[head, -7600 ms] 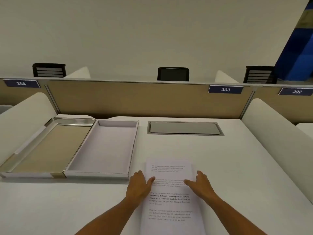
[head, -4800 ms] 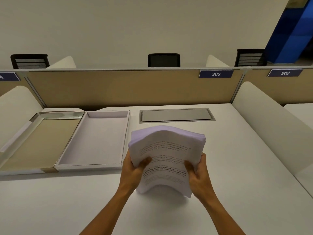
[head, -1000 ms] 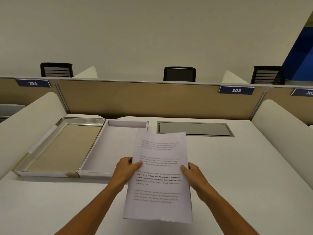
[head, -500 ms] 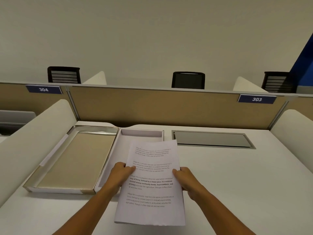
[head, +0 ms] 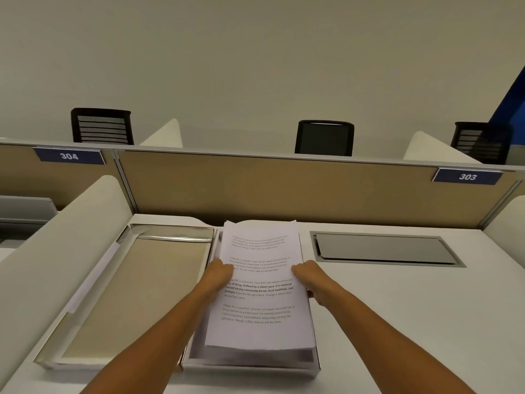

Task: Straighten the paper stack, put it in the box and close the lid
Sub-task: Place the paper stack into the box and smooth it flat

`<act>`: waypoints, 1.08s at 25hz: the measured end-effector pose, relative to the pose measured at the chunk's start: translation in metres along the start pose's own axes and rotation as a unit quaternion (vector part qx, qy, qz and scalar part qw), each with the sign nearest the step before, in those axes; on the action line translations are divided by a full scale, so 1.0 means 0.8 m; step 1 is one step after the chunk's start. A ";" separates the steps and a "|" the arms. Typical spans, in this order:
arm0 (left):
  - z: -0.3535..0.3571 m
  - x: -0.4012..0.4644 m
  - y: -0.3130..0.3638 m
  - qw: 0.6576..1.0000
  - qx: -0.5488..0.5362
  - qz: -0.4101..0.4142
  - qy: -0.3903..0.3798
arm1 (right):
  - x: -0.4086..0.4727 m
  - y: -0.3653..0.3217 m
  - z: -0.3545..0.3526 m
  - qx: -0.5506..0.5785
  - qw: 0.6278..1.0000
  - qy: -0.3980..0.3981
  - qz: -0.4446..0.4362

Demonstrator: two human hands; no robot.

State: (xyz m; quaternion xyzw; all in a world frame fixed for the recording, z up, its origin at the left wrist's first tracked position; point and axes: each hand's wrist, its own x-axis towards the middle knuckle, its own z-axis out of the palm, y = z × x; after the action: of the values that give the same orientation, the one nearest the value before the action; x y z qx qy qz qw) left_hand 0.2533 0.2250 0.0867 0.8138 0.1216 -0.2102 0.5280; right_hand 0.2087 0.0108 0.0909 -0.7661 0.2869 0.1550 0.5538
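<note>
Both hands (head: 262, 277) grip printed paper stack (head: 260, 291) — over shallow rectangular box (head: 250, 368).

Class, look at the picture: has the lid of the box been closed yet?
No: the lid lies open flat to the left of the box, while both hands hold the paper stack over it.

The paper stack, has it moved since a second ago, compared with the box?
Yes. The paper stack, held by the left hand and right hand, went left and forward, from beside the box to over its white tray.
</note>
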 end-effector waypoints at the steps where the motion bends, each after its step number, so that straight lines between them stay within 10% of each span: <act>1: 0.000 0.010 -0.003 1.000 0.003 -0.004 -0.002 | 0.008 -0.001 0.004 -0.001 1.000 0.002 0.009; 27: 0.015 0.042 -0.046 0.998 0.039 -0.008 0.051 | 0.058 0.031 0.053 -0.031 0.998 0.002 0.052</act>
State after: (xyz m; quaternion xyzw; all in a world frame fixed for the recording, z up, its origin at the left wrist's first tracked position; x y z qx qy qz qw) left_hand 0.2651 0.2284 0.0371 0.8424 0.1467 -0.1770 0.4874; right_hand 0.2333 0.0324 0.0318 -0.7672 0.3228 0.1905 0.5204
